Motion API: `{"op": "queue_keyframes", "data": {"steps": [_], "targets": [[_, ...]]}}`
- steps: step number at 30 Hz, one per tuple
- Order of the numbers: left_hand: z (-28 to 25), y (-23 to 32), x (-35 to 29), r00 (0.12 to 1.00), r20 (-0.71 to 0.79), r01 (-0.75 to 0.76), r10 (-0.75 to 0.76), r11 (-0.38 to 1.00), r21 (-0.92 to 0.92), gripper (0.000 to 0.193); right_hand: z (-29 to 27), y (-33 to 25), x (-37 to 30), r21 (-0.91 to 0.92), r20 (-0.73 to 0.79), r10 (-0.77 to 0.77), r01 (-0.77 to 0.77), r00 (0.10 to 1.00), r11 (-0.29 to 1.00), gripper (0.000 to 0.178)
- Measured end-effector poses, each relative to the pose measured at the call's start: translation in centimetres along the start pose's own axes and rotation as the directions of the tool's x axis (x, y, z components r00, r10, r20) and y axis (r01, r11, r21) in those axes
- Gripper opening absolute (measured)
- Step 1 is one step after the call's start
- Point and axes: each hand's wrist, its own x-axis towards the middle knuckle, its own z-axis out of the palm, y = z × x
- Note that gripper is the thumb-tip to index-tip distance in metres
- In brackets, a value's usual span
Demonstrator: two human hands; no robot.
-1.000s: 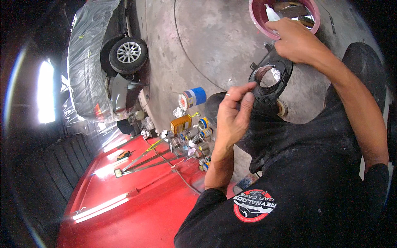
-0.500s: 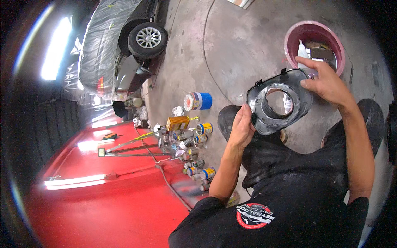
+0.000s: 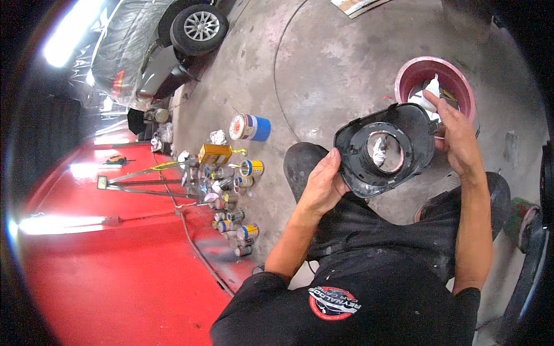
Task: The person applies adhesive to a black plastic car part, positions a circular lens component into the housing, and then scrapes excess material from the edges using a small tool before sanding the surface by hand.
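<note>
Lowered in view since the earlier frame is the right hand [image 3: 459,136], and by it the black plastic part [image 3: 359,155] has been brought less aslant; the floor's things have been shifted leftward by a turn of the view.

At far left, a glossy red panel [image 3: 115,277] is seen, its right edge lined on the floor [image 3: 334,75] by clustered cans [image 3: 251,168] and a gold tin [image 3: 214,154]. Near these, a blue-banded paint can [image 3: 259,128] is placed.

By the left hand [image 3: 323,184], the part's left end is pinched, the grip closed with the thumb on the near face and most fingers hidden behind. The part is held over the lap, clear of the floor; white crumpled material [image 3: 379,151] is seen through its round opening.

The right end is held in the right grip, closed at the edge, the forefinger left outstretched. Whether the white bottle [image 3: 434,84] in the pink bucket [image 3: 472,106] is touched cannot be told.

So far, the part has been taken up but neither set down nor joined to anything; whether its surface is finished cannot be judged.
</note>
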Motion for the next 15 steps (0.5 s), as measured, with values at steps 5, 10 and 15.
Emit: {"op": "queue_keyframes", "data": {"steps": [5, 10, 15], "targets": [[0.1, -0.2, -0.2, 1.0, 0.025, -0.015, 0.016, 0.999, -0.033, 0.044, 0.9, 0.4, 0.3, -0.144, -0.017, -0.242, 0.237, 0.97, 0.961, 0.038], [-0.6, -1.1, -0.3, 0.999, 0.025, -0.027, 0.029, 0.998, -0.058, 0.046, 1.2, -0.2, 0.3, -0.422, -0.109, -0.415, 0.336, 0.903, 0.842, 0.029], [-1.1, -0.5, -0.1, 0.996, 0.072, -0.051, 0.054, 0.998, -0.039, 0.047, 0.5, -1.5, -0.1, -0.344, -0.212, -0.539, 0.454, 0.815, 0.822, 0.035]]}}
